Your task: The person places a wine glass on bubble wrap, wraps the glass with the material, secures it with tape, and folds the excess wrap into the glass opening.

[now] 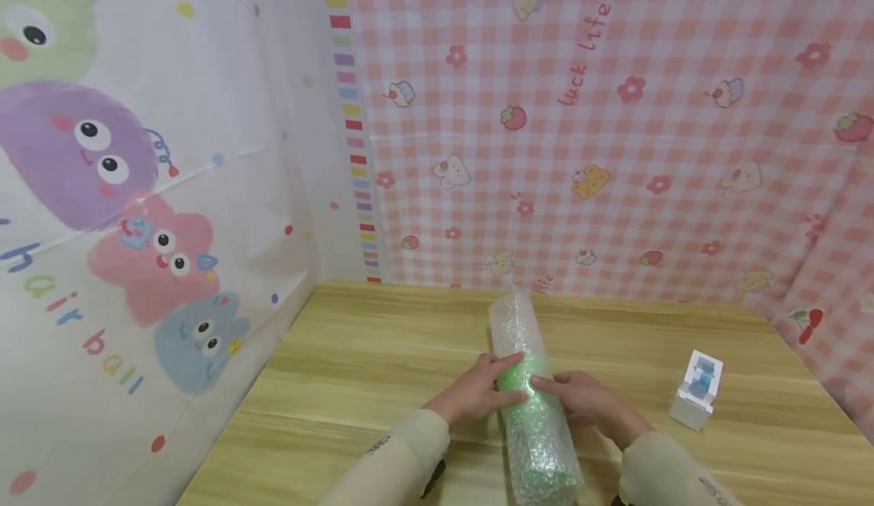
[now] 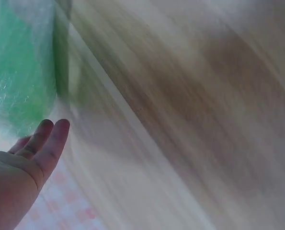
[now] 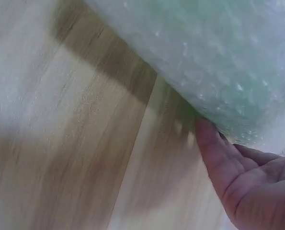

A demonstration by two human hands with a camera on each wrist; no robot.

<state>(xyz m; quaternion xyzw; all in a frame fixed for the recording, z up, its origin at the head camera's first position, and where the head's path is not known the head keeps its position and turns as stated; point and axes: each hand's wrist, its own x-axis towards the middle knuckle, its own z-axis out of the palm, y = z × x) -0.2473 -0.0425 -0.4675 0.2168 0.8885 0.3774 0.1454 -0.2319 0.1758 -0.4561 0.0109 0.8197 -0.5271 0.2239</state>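
A long roll of clear bubble wrap [image 1: 522, 331] lies on the wooden table, with something green [image 1: 529, 411] showing through its layers. My left hand [image 1: 478, 391] holds the roll's left side, thumb and forefinger across the top. In the left wrist view, the other fingers [image 2: 51, 143] reach against the wrap's lower edge. From the right, my right hand [image 1: 594, 401] grips the roll with its thumb on top. Its fingers [image 3: 211, 143] tuck in under the wrap in the right wrist view. What the wrapped green thing is cannot be made out.
A white tape dispenser [image 1: 695, 392] with bluish tape stands on the table to the right of my right hand. A pink checked cloth [image 1: 587, 134] hangs along the table's back edge [image 1: 410, 287]. A white cartoon-printed sheet [image 1: 225, 111] hangs on the left.
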